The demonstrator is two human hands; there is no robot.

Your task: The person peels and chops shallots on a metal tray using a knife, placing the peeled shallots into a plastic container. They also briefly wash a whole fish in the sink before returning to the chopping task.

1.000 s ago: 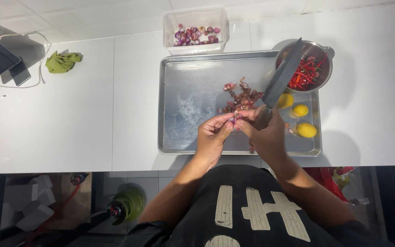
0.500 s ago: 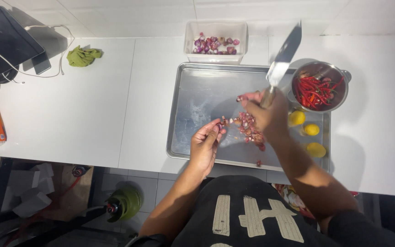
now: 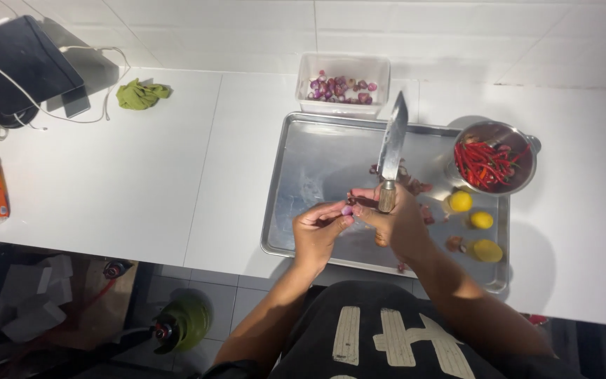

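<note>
Fingertips of the left hand [image 3: 317, 228] pinch a small purple shallot [image 3: 346, 210] just below the middle of the frame, above the metal tray [image 3: 303, 175]. The right hand [image 3: 395, 223] meets it from the right, its thumb and forefinger touching the same shallot while the other fingers wrap the handle of a knife [image 3: 391, 151], whose blade points up and away. Purple peels [image 3: 415, 186] lie on the tray beside the knuckles. Further right sit three yellow pieces [image 3: 473, 223] and a steel bowl of red chillies [image 3: 491, 163]. Above, at the top centre, stands a clear tub of shallots [image 3: 341, 85]. A green cloth [image 3: 140, 94] lies upper left.
</note>
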